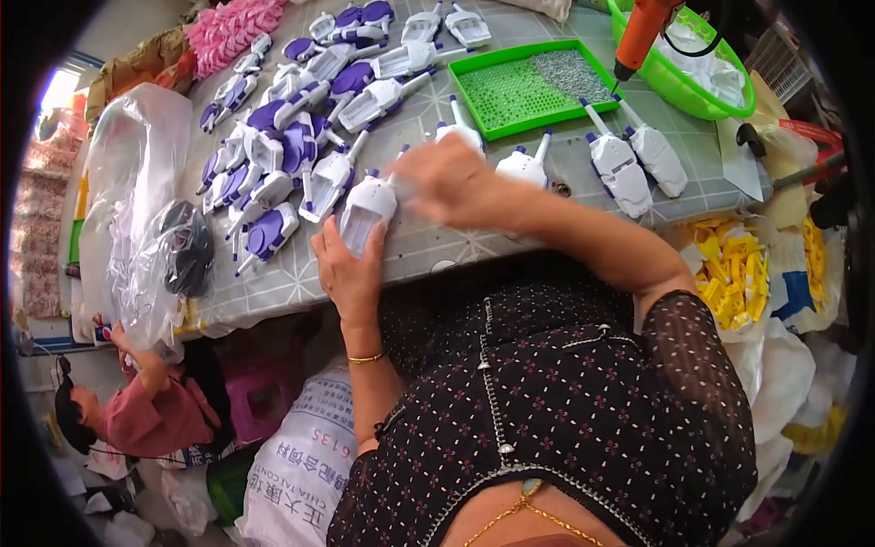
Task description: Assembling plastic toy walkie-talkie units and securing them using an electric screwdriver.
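Observation:
My left hand (351, 272) has its fingers and thumb around the lower end of a white plastic toy walkie-talkie (372, 202) with a rectangular opening, lying on the table. Motion blurs my right hand (448, 182), which is at the toy's upper right; its fingers do not show clearly. Two more white walkie-talkies lie just beyond my right hand and wrist, partly covered. To the right, a pair of white walkie-talkies (620, 169) with blue-tipped antennas rests side by side. A heap of white and purple walkie-talkie shells (296, 137) spreads to the left.
Beyond my hands sits a green tray (497, 129) of small metal screws. An orange electric screwdriver (643, 36) hangs over its right corner, beside a green basket (743, 96) with white parts. Yellow parts (729, 273) fill a bag at right. A person (150, 410) is at lower left.

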Demonstrator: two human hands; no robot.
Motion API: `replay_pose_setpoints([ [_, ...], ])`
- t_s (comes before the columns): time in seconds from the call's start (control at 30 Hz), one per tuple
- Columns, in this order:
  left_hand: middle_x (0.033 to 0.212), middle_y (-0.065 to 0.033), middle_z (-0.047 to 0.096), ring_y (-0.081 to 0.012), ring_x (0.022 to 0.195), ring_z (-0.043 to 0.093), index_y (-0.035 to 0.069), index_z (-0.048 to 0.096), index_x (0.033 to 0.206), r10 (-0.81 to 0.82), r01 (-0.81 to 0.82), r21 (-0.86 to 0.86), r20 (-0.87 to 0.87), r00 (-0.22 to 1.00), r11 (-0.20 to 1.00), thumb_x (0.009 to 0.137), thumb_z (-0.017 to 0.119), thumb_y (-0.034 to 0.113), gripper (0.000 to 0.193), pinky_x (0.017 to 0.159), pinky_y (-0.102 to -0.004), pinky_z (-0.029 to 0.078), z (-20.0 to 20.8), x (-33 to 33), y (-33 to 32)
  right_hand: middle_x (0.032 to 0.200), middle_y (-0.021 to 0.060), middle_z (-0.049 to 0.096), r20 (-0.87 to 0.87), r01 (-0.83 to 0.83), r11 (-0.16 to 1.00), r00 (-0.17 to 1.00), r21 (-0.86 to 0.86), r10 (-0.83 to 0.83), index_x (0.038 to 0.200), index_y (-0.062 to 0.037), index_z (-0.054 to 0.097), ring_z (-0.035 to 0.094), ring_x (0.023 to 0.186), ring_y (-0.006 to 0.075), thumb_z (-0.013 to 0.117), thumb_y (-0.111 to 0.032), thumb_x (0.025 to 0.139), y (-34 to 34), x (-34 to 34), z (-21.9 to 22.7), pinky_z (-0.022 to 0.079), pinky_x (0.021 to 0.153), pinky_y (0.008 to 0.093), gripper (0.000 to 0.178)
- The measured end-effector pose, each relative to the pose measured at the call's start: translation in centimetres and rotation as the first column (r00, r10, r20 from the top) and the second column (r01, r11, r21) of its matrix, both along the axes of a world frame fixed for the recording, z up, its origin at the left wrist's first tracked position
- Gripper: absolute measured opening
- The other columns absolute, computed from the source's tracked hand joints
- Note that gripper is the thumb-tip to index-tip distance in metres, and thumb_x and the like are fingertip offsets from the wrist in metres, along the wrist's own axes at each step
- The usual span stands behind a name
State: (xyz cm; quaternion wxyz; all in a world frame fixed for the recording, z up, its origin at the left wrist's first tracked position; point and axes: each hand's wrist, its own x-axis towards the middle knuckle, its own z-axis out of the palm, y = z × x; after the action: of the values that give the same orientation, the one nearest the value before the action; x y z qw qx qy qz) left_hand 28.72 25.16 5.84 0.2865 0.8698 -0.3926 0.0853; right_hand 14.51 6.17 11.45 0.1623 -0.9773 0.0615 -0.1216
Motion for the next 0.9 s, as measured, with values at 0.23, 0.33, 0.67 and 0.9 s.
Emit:
replay_pose_setpoints([
  [0.23,0.112,-0.0211,0.058,-0.0429,0.102,0.060,-0.002,0.055,0.131,0.030,-0.030,0.042,0.015,0.999,0.999,0.082,0.078,0.049,0.074,0.084,-0.0502,0.050,1.2,-0.3,-0.3,0.125,0.0190,0.060,-0.043,0.002,0.996,0.999,-0.091,-0.006,0.129,-0.0046,0.057,0.060,0.112,0.0355,0.078,-0.047,0.072,-7.5,-4.2,-0.9,0.041,0.098,0.0462,0.075],
  [0.33,0.114,-0.0219,0.061,-0.0433,0.105,0.059,-0.001,0.057,0.129,-0.062,0.056,0.066,0.086,0.994,0.996,0.078,0.083,0.043,0.072,0.088,-0.0506,0.049,0.6,-0.1,-0.4,0.117,0.0193,0.060,-0.187,-0.004,0.996,0.982,-0.084,-0.012,0.123,-0.0020,0.058,0.059,0.112,0.0385,0.079,-0.048,0.069,-6.8,-3.5,-0.2,0.044,0.095,0.0488,0.074],
  [0.67,0.114,-0.0225,0.061,-0.0423,0.108,0.059,-0.005,0.056,0.124,-0.106,0.107,0.012,-0.077,0.991,0.994,0.071,0.088,0.042,0.077,0.094,-0.0468,0.047,1.0,1.7,-1.2,0.094,0.0136,0.075,0.168,0.529,0.834,0.818,0.155,-0.550,0.107,-0.0076,0.073,0.072,0.082,0.0276,0.067,-0.024,0.091,-12.2,-19.4,5.3,0.055,0.073,0.0372,0.023],
  [0.9,0.109,-0.0192,0.062,-0.0379,0.103,0.061,-0.002,0.056,0.120,-0.075,0.117,0.141,-0.275,0.958,0.983,0.071,0.089,0.031,0.068,0.090,-0.0441,0.048,2.6,0.4,-3.4,0.108,0.0137,0.074,0.145,0.869,0.481,0.464,0.117,-0.874,0.116,-0.0115,0.072,0.070,0.101,0.0313,0.064,-0.039,0.091,-30.2,-28.1,2.9,0.053,0.090,0.0413,0.038],
])
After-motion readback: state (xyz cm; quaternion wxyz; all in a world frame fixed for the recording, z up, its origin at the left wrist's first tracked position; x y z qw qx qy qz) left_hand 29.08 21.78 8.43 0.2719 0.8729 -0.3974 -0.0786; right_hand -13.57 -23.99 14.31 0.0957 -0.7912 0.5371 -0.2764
